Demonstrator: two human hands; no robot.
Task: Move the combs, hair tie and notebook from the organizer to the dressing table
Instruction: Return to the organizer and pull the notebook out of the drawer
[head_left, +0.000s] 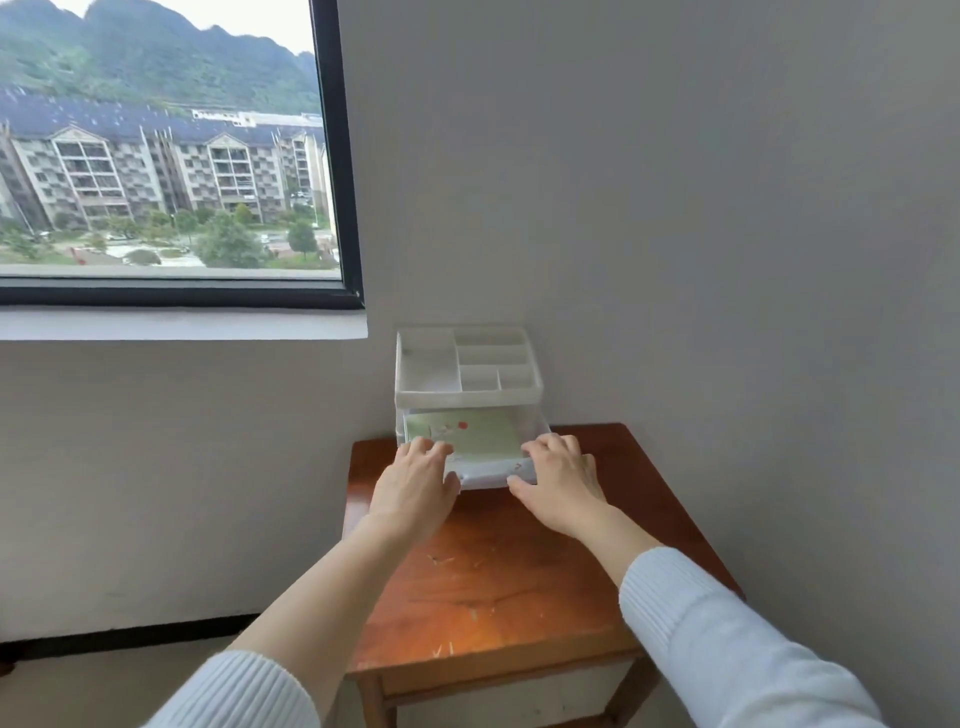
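A white plastic organizer (467, 397) stands at the back of the wooden dressing table (498, 577), against the wall. Its top compartments look empty. Its lower drawer (483, 475) is pulled out toward me. Inside lies a light green notebook (480, 436) with a red dot on the cover. My left hand (415, 480) grips the drawer's front left corner, fingers over the rim onto the notebook's edge. My right hand (558, 478) grips the front right corner the same way. No combs or hair tie are visible.
The table's reddish top has scratches near the middle and front. A grey wall rises right behind the organizer and along the right. A black-framed window (332, 156) with a white sill sits to the upper left. The floor lies to the left.
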